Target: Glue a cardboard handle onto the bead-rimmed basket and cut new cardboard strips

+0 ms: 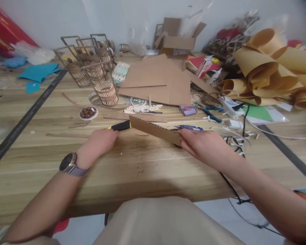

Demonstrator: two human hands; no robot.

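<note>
While cardboard point(155, 131) in hand point(202, 146), lettering point(0, 39) blurry.

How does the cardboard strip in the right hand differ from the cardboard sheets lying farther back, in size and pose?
The cardboard strip is small and narrow; the cardboard sheets are much broader. The strip is turned up on edge, gripped at one end by the right hand; the sheets lie flat. Both are brown cardboard.

Left hand point(102, 143) curled, right hand point(204, 146) pinched, both forearms point(262, 189) angled inward.
</note>
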